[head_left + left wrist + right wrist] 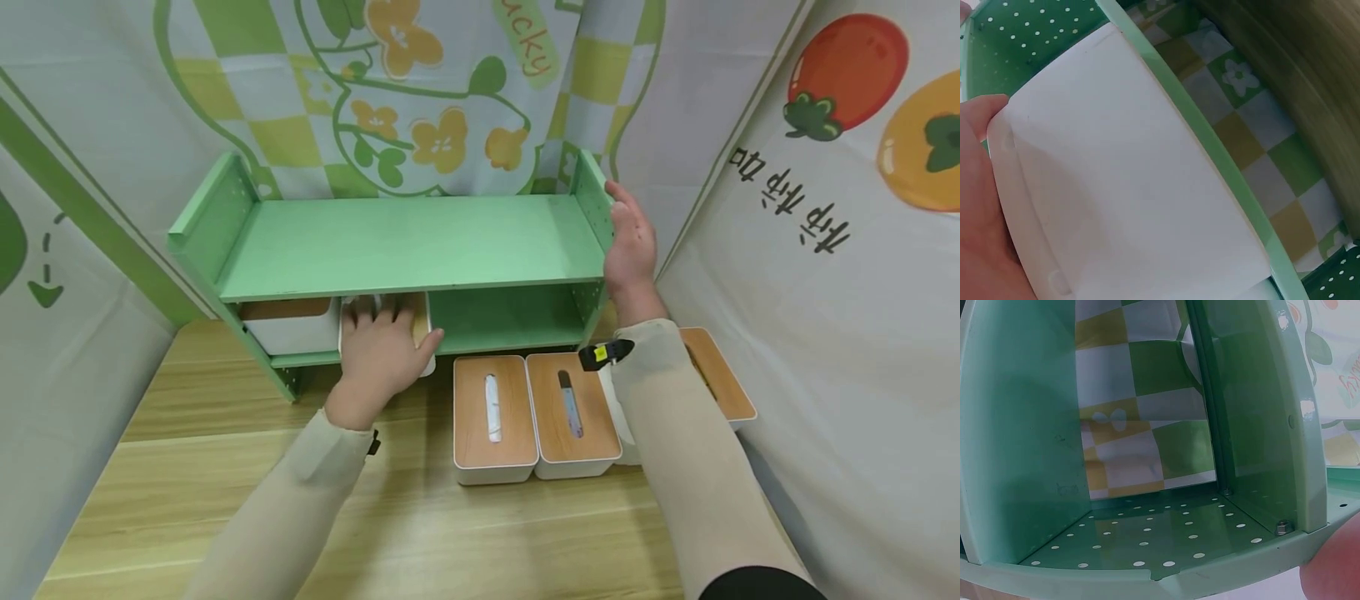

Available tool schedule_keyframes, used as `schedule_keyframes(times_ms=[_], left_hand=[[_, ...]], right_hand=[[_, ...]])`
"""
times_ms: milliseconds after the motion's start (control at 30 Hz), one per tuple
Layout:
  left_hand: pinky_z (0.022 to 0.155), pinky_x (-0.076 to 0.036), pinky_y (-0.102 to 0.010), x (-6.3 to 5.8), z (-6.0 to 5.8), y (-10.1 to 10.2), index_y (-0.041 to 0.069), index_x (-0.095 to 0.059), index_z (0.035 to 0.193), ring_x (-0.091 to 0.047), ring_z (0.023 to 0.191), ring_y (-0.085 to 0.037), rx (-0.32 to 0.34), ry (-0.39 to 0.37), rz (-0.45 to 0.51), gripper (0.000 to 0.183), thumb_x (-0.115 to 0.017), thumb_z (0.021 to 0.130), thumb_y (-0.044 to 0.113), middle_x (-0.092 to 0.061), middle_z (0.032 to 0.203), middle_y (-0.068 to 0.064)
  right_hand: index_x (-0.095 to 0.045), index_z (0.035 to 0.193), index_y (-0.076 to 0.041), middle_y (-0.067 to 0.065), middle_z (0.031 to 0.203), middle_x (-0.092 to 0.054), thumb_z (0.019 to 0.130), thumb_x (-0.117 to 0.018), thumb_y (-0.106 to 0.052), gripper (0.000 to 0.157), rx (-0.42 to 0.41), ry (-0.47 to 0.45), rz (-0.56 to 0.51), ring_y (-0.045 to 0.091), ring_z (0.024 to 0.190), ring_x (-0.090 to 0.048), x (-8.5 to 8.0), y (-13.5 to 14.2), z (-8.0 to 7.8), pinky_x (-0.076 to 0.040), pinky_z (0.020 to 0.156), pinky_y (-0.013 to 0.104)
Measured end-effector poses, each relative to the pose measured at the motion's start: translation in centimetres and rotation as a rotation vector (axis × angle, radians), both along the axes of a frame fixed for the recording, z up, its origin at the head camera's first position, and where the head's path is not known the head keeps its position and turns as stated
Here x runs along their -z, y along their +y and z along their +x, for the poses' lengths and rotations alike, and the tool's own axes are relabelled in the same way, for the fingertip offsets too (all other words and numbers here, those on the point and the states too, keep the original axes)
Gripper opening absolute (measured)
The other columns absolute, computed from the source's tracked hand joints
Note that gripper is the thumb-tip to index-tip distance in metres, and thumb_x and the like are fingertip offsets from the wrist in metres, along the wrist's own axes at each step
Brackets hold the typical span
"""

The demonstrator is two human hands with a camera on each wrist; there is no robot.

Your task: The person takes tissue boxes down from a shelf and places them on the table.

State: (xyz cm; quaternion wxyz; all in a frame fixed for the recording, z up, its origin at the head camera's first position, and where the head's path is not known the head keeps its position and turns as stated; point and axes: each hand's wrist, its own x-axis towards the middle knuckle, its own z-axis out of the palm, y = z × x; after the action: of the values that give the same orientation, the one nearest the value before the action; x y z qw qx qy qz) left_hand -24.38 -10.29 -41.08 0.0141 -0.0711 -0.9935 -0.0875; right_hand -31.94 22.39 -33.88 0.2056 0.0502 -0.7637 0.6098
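A green two-tier metal shelf stands against the back wall. On its lower level my left hand lies on a white storage box, fingers spread forward over its top and thumb out to the right. The box juts past the shelf's front edge; the left wrist view shows its white underside and my thumb at one corner. Much of the lid is hidden under the hand. My right hand rests against the outside of the shelf's right side panel, fingers extended upward. It holds nothing.
Left of the held box, another white box with a wood-look lid sits on the lower shelf. Two lidded boxes stand side by side on the wooden table. Another lidded box is partly behind my right forearm.
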Motion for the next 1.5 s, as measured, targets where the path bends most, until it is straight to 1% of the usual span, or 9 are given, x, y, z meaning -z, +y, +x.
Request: schedule_keyframes(times_ms=[267, 467, 633, 800, 967, 1067, 1200, 1333, 1500], left_hand=[[0.111, -0.003, -0.065, 0.0, 1.2, 0.2, 0.011, -0.043, 0.151, -0.008, 0.143, -0.052, 0.011, 0.028, -0.003, 0.082, -0.031, 0.097, 0.071, -0.035, 0.154, -0.021], [0.111, -0.005, -0.064, 0.5, 1.9, 0.1, 0.011, -0.046, 0.149, -0.014, 0.142, -0.050, 0.035, 0.115, 0.011, 0.079, -0.040, 0.096, 0.070, -0.041, 0.150, -0.019], [0.112, -0.007, -0.063, 1.2, 3.1, -0.7, 0.008, -0.048, 0.146, -0.024, 0.139, -0.047, 0.080, 0.252, 0.082, 0.076, -0.046, 0.096, 0.065, -0.046, 0.145, -0.019], [0.109, -0.024, -0.060, 1.9, 4.2, -2.2, -0.002, -0.056, 0.135, -0.038, 0.132, -0.046, 0.065, 0.468, 0.284, 0.059, -0.052, 0.097, 0.044, -0.050, 0.140, -0.024], [0.079, -0.049, -0.058, 2.5, 4.7, -4.1, -0.005, -0.063, 0.124, -0.061, 0.100, -0.044, -0.031, 0.635, 0.454, 0.047, -0.055, 0.092, 0.029, -0.062, 0.124, -0.024], [0.066, -0.050, -0.057, 2.5, 4.9, -5.4, -0.006, -0.063, 0.125, -0.065, 0.085, -0.041, -0.123, 0.542, 0.545, 0.046, -0.054, 0.096, 0.029, -0.066, 0.115, -0.024], [0.087, -0.047, -0.057, 2.0, 4.8, -7.2, -0.005, -0.050, 0.142, -0.059, 0.112, -0.042, -0.238, 0.167, 0.718, 0.062, -0.042, 0.103, 0.043, -0.058, 0.130, -0.025], [0.096, -0.044, -0.052, 2.0, 4.2, -8.5, -0.005, -0.031, 0.152, -0.044, 0.124, -0.042, -0.252, -0.218, 1.047, 0.073, -0.030, 0.105, 0.051, -0.041, 0.146, -0.027], [0.102, -0.038, -0.057, 3.1, 3.4, -9.2, 0.000, -0.023, 0.156, -0.046, 0.122, -0.040, -0.246, -0.461, 1.407, 0.071, -0.034, 0.106, 0.050, -0.032, 0.148, -0.027]], right_hand=[[-0.046, 0.151, -0.025, -0.015, 0.154, -0.035, 0.108, -0.032, -0.040, 0.047, 0.008, -0.015, 0.006, 0.005, 0.140, -0.025, -0.1, 0.1, 0.0, -0.019, 0.112, 0.030], [-0.044, 0.152, -0.021, -0.012, 0.155, -0.034, 0.109, -0.031, -0.037, 0.048, 0.007, -0.032, 0.008, 0.007, 0.141, -0.025, -0.3, 0.1, -0.1, -0.019, 0.113, 0.030], [-0.045, 0.151, -0.023, -0.012, 0.155, -0.034, 0.109, -0.031, -0.038, 0.047, 0.002, -0.034, 0.011, 0.007, 0.141, -0.025, -0.3, 0.0, 0.0, -0.019, 0.113, 0.032], [-0.046, 0.150, -0.027, -0.014, 0.154, -0.035, 0.108, -0.032, -0.041, 0.047, -0.001, -0.021, 0.004, 0.006, 0.140, -0.025, -0.3, -0.1, 0.1, -0.019, 0.113, 0.031], [-0.047, 0.150, -0.028, -0.015, 0.154, -0.036, 0.108, -0.032, -0.041, 0.047, 0.007, -0.010, 0.009, 0.005, 0.140, -0.026, -0.1, 0.0, 0.0, -0.020, 0.112, 0.030], [-0.047, 0.150, -0.025, -0.014, 0.153, -0.037, 0.108, -0.032, -0.039, 0.046, 0.005, 0.012, 0.012, 0.004, 0.140, -0.026, 0.0, 0.0, -0.1, -0.020, 0.112, 0.028], [-0.047, 0.150, -0.023, -0.013, 0.153, -0.038, 0.109, -0.032, -0.038, 0.047, -0.001, 0.027, 0.014, 0.004, 0.140, -0.026, 0.0, 0.0, -0.2, -0.020, 0.112, 0.027], [-0.047, 0.150, -0.024, -0.014, 0.153, -0.037, 0.108, -0.032, -0.040, 0.048, 0.000, 0.016, 0.006, 0.005, 0.140, -0.026, 0.0, 0.0, -0.2, -0.020, 0.112, 0.028], [-0.046, 0.151, -0.023, -0.012, 0.154, -0.037, 0.108, -0.031, -0.040, 0.048, 0.002, 0.020, 0.014, 0.006, 0.140, -0.026, 0.0, 0.0, -0.1, -0.020, 0.112, 0.029]])
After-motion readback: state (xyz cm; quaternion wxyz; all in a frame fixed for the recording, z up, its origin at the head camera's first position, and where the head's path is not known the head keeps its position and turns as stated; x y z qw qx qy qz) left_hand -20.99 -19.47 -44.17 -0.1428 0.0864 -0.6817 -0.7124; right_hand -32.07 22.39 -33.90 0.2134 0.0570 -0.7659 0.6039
